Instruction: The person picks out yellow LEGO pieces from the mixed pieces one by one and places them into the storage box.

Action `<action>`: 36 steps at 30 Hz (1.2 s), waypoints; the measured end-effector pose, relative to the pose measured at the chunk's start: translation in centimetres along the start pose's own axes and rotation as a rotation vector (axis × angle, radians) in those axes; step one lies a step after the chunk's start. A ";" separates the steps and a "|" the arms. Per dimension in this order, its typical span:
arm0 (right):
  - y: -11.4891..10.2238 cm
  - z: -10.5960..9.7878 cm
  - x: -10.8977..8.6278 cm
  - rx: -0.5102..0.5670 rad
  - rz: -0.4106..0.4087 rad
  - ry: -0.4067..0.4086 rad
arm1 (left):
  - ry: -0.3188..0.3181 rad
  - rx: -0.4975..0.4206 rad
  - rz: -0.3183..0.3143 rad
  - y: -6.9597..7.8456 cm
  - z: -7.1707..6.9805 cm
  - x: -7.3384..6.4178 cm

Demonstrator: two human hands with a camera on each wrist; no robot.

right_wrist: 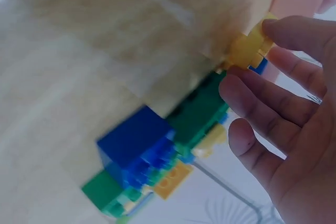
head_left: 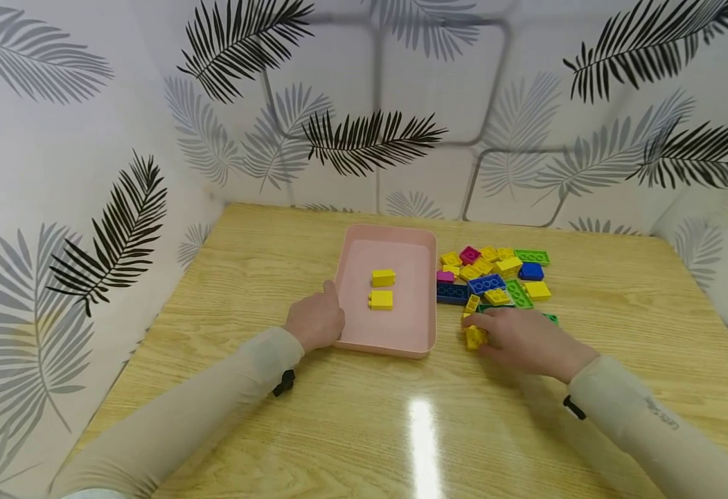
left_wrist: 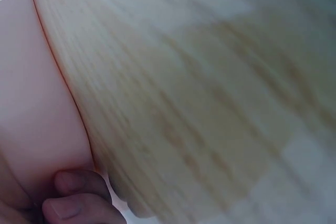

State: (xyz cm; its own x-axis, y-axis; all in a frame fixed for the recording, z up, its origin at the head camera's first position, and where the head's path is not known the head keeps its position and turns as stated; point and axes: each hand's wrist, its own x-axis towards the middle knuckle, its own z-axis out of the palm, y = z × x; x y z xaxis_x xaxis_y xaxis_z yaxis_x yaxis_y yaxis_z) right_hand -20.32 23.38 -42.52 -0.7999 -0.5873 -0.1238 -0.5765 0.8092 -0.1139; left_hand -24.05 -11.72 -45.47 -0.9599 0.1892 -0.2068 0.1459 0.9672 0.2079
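Observation:
A shallow pink tray (head_left: pixel 401 333) stands on the table with two yellow bricks (head_left: pixel 382 300) lying apart inside it. My left hand (head_left: pixel 316 319) holds the tray's near left corner; in the left wrist view its curled fingers (left_wrist: pixel 79 208) lie against the pink wall. To the right of the tray, my right hand (head_left: pixel 522 339) pinches a yellow toy brick (right_wrist: pixel 252 45) between thumb and fingertips, at the near edge of a pile of bricks. The fingers partly cover that brick and its neighbours.
The loose pile includes blue bricks (head_left: pixel 487 284), green bricks (head_left: pixel 532 257), a crimson brick (head_left: pixel 469 255) and several yellow ones, right beside the tray's right wall. The wooden table (head_left: pixel 264 277) meets a leaf-patterned wall covering (head_left: pixel 364 173) at the back.

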 end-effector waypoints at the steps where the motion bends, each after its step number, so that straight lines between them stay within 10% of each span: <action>1: -0.1 -0.3 0.1 0.002 -0.006 0.003 | 0.007 0.004 0.005 -0.1 0.0 0.0; 14: -2.2 -3.4 4.1 0.012 -0.072 0.097 | -0.020 -0.028 -0.034 -0.3 0.1 0.0; 36: -3.5 -4.1 13.2 0.061 -0.117 -0.079 | -0.036 -0.019 -0.032 -0.1 0.0 0.3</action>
State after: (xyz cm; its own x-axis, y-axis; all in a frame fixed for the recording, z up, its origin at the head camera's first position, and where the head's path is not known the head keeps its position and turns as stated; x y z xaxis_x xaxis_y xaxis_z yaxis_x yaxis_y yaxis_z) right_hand -29.50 12.90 -39.75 -0.7112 -0.6789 -0.1827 -0.6516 0.7341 -0.1913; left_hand -24.31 -11.80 -45.54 -0.9549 0.1644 -0.2474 0.1104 0.9696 0.2184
